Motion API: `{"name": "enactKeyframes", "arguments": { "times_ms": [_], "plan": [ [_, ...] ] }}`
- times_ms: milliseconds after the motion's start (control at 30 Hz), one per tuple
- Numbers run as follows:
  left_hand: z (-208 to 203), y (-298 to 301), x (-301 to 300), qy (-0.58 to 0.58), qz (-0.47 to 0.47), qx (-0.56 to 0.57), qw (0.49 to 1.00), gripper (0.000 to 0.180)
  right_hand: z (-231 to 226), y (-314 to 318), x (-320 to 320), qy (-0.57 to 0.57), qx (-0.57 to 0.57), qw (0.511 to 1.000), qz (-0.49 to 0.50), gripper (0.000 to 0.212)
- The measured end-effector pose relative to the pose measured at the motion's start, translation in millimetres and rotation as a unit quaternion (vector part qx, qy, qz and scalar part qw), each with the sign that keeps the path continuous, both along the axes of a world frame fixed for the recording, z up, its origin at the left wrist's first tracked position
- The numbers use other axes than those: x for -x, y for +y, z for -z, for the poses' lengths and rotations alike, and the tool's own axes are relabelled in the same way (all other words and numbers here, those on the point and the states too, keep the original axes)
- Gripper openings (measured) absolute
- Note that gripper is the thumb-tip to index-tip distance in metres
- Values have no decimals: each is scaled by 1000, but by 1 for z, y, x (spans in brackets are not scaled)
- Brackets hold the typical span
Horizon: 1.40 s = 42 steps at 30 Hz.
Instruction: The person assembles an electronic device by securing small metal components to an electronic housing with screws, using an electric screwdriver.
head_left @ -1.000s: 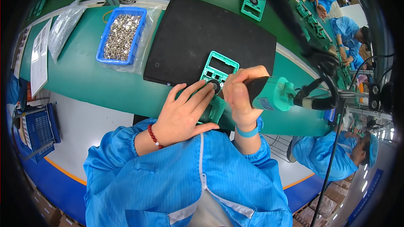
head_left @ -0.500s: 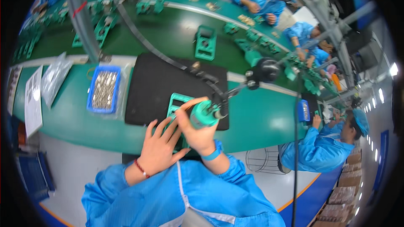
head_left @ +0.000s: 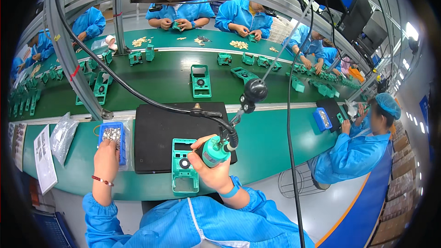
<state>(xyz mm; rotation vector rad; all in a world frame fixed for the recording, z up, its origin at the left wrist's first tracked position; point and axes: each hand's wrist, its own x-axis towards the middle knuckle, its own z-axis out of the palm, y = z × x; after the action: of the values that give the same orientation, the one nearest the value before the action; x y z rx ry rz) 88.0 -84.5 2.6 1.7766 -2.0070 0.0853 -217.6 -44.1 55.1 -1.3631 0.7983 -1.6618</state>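
Observation:
My right hand (head_left: 215, 173) is wrapped round a green electric screwdriver (head_left: 214, 152), which hangs from a black cable and a ball-shaped balancer (head_left: 255, 91). Just left of it, a green plastic housing (head_left: 185, 177) with a round dark part in its middle lies partly on the black mat (head_left: 156, 133), its near end over the table edge side. My left hand (head_left: 106, 161) reaches into a blue tray (head_left: 122, 156) of small metal parts (head_left: 111, 134). Its fingertips are pinched together among the parts; what is between them is hidden.
A clear plastic bag (head_left: 63, 135) and a paper sheet (head_left: 44, 158) lie at the left. Beyond the mat runs a green conveyor (head_left: 161, 82) with several green housings. A metal post (head_left: 76, 64) rises at left. Co-workers sit opposite and at right; a black cable (head_left: 289, 133) hangs on the right.
My left hand has gone from beside the housing to the blue tray on the left. The right hand still grips the screwdriver near the housing. The head view has tilted up.

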Motion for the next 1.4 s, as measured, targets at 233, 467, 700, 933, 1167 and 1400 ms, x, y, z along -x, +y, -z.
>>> {"name": "enactKeyframes", "arguments": {
  "times_ms": [233,467,700,933,1167,1400],
  "plan": [
    [1,-8,-9,-51,5,-65,997,7,5,-2,4,22,-12,1000,-1,26],
    [-2,8,8,22,-37,10,999,13,5,-10,-3,-9,-36,999,-25,25],
    [0,15,6,78,-85,2,993,17,3,-10,-11,-13,-23,1000,-5,25],
    [-1,26,18,223,6,54,973,15,19,-10,3,24,-9,1000,14,25],
    [-1,57,93,350,169,-32,921,16,2,-11,-20,4,-19,995,-100,39],
    [18,59,119,275,223,36,935,21,-15,-3,-29,-11,-9,992,-122,46]
  ]
}}
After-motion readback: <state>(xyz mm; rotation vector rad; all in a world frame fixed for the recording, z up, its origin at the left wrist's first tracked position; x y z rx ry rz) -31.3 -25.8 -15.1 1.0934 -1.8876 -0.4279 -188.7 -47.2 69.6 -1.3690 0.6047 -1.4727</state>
